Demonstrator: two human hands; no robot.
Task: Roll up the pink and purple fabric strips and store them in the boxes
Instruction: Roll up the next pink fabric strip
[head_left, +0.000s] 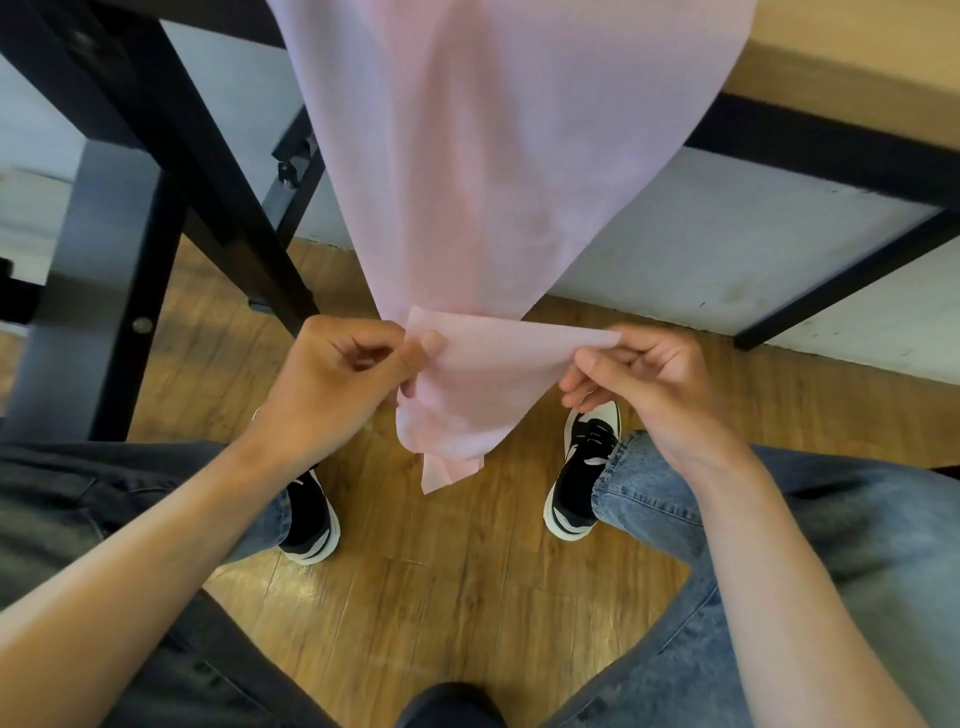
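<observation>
Left hand, right hand: each grip pinching hanging pink fabric strip end.

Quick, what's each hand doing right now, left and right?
Left hand: closed, pinching the left side of the pink fabric strip.
Right hand: closed, pinching the strip's folded right corner.

The floor was wood-grain plank, warm brown with a soft sheen from overhead light. A table with a light wooden top and a black metal frame stood ahead, one black leg slanting down to the floor at left. Behind it ran a pale, scuffed wall. A dark upright panel stood at the far left.
</observation>
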